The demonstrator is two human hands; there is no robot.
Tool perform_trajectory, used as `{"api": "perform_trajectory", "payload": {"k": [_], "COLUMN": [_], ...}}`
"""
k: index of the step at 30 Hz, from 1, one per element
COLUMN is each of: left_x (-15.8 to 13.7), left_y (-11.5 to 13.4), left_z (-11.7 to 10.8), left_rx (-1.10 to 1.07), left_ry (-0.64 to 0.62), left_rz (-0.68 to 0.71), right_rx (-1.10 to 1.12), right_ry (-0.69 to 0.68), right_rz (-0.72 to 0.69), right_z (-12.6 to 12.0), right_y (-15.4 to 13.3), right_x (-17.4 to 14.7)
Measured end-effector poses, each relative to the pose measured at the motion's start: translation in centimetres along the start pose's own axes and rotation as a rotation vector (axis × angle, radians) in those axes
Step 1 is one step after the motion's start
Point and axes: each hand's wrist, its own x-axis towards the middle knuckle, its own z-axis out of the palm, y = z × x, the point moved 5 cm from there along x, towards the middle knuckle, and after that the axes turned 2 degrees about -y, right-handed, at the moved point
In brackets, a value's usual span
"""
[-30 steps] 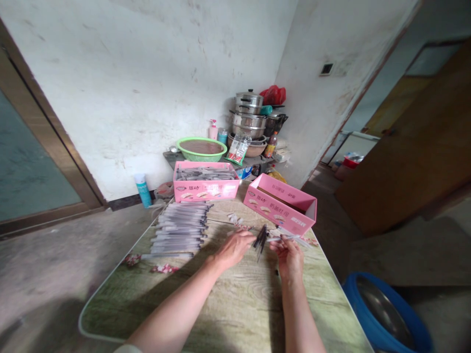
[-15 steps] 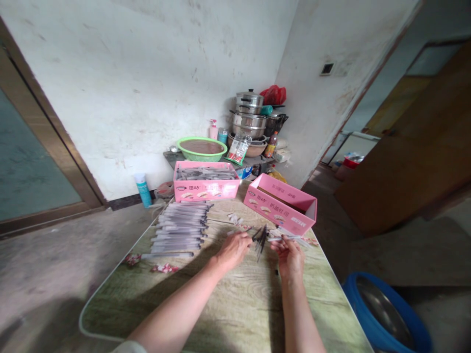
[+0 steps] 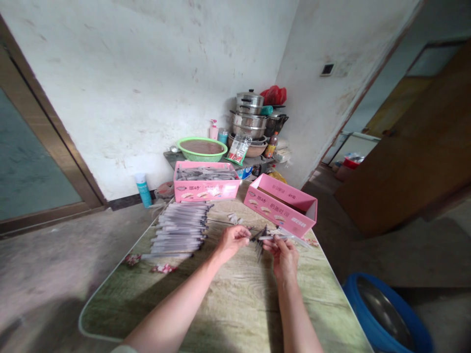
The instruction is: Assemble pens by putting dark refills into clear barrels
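Dark thin sticks [image 3: 259, 236], a small bundle, sit pinched between the left hand [image 3: 231, 241] and right hand [image 3: 283, 255] above the wood-grain table [image 3: 235, 304], just before the nearer pink box [image 3: 282, 203].

The wood-patterned table [image 3: 235, 314] carries two pink boxes [image 3: 206, 189] and stacked pens [image 3: 180, 228].

A green basin [image 3: 201, 148] and stacked steel pots [image 3: 249, 116] stand by the wall; a blue tub [image 3: 386, 314] — lower right.
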Motion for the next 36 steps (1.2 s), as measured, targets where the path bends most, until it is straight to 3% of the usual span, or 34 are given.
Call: {"api": "perform_trajectory", "payload": {"k": [5, 30, 36], "left_x": [0.0, 0.1, -0.2], "left_y": [-0.2, -0.6, -1.4], "left_z": [0.1, 0.2, -0.3], "left_rx": [-0.124, -0.170, -0.133], "left_ry": [-0.015, -0.016, -0.008], "left_rz": [-0.035, -0.045, -0.161], "right_rx": [-0.054, -0.089, -0.042], "right_ry": [-0.069, -0.099, -0.103], "right_rz": [0.020, 0.068, 0.085], "right_z": [1.2, 1.7, 2.0], "right_y": [0.7, 1.6, 1.4], "right_x": [-0.5, -0.8, -1.0]}}
